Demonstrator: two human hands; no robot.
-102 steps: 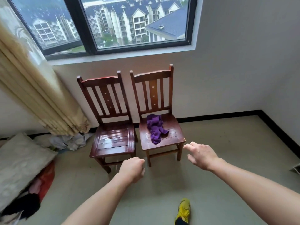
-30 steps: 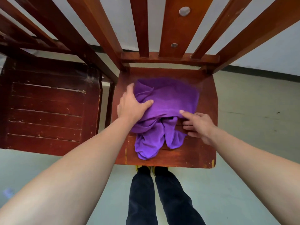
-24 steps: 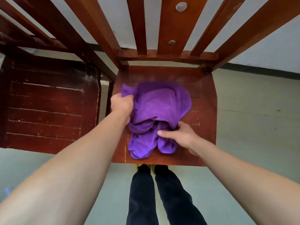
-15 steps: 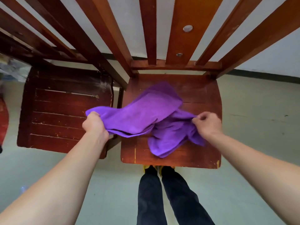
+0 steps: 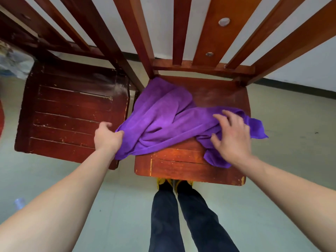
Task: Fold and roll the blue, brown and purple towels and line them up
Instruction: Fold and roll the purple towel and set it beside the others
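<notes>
Purple towel [image 5: 163, 120]; 2 red-brown slatted chairs [image 5: 190, 166]; navy trousers [image 5: 163, 215]; yellow shoes [image 5: 161, 181].

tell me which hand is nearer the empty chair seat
Left. The left hand grips the towel beside the empty chair seat; the right hand lies on the towel's far side.

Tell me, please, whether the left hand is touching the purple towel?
Touching. The head view shows the left hand closed around a bunched edge of the purple towel, at the left side of the chair seat.
</notes>
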